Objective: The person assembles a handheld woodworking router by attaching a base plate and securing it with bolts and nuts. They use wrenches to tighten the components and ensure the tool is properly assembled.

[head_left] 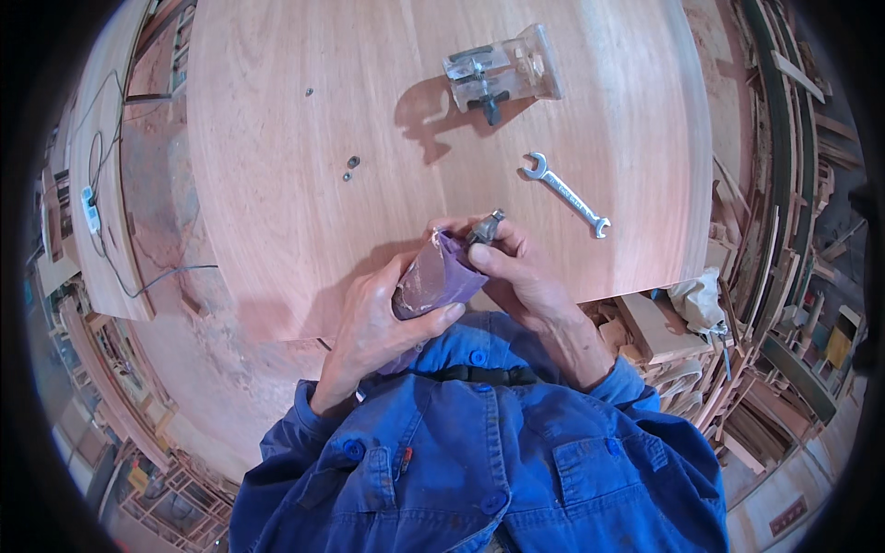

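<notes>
The person has both hands up close to the chest, right over the near edge of the wooden surface (304,221). The left hand (373,323) is curled around a folded piece of purple sandpaper (435,276), cupping it so it wraps the work. The right hand (521,276) pinches a small dark metal bit (486,227) by its shank, its head poking up past the fingertips. Just beyond the right hand lies an open-ended wrench (565,194), and farther out sits a clear plastic jig (502,74), both within easy reach.
</notes>
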`<state>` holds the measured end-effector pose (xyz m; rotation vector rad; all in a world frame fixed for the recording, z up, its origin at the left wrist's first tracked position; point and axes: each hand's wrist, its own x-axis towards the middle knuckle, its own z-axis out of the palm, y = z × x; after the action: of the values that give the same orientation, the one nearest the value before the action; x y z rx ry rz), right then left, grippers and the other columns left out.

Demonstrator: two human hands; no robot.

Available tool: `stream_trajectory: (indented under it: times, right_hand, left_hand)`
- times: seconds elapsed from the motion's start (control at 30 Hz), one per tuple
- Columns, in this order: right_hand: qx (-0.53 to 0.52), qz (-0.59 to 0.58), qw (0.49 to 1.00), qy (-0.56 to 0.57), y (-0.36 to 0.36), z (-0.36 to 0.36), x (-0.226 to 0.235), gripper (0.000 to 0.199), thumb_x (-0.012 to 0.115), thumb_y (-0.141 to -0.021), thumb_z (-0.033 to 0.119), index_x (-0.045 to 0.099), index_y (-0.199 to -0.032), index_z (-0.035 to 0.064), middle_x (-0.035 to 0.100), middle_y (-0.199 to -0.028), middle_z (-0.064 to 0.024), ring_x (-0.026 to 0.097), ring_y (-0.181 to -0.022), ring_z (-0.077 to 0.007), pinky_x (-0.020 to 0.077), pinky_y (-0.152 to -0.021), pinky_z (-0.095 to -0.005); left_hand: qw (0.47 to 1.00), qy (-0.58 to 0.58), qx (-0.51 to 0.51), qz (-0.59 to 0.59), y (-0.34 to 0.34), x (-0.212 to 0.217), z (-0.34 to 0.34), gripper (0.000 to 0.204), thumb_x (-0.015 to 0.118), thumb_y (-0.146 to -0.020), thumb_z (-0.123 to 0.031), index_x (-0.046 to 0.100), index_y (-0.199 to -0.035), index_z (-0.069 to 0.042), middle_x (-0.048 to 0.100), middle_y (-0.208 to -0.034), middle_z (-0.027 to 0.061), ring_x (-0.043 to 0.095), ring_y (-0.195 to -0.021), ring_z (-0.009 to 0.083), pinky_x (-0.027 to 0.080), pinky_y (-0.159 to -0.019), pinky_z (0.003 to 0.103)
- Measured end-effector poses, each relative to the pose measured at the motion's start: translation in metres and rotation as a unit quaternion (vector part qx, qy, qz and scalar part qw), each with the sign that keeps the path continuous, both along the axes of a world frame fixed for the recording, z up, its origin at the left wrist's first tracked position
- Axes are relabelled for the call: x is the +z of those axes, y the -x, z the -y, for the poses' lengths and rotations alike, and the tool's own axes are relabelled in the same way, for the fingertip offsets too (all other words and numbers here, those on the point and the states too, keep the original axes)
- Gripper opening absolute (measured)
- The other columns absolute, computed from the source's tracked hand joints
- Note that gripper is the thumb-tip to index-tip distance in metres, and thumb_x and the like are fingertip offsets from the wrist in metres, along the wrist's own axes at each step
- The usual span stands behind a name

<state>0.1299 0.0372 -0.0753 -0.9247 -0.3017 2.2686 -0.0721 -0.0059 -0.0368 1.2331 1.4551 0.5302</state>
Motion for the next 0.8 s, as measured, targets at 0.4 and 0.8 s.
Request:
stream_trajectory:
  times: [0.4,0.8]
  right_hand:
    - [0.079,0.433,0.836,-0.329,-0.029,0.025,-0.022,0.035,0.073,-0.090,0.010,0.064,-0.124,0.0029,0.065,-0.118,-0.0105,0.063,-0.107,-0.0240,0.0499,-0.096,-0.0365]
    - [0.225,0.544,0.583,-0.560,-0.056,0.029,-0.042,0.022,0.071,-0.081,0.002,0.062,-0.101,0.0038,0.059,-0.104,-0.0139,0.059,-0.100,-0.0345,0.0509,-0.085,-0.0439]
  left_hand:
    - [0.985,-0.020,-0.028,-0.168,0.017,0.004,-0.009,0.070,0.083,-0.075,-0.042,0.063,-0.125,0.002,0.074,-0.100,0.0206,0.074,-0.092,0.0322,0.056,-0.082,0.039]
    - [0.920,-0.141,-0.117,-0.346,0.032,-0.031,-0.034,0.064,0.083,-0.073,-0.040,0.065,-0.123,-0.003,0.072,-0.096,0.0167,0.073,-0.083,0.0328,0.058,-0.071,0.041]
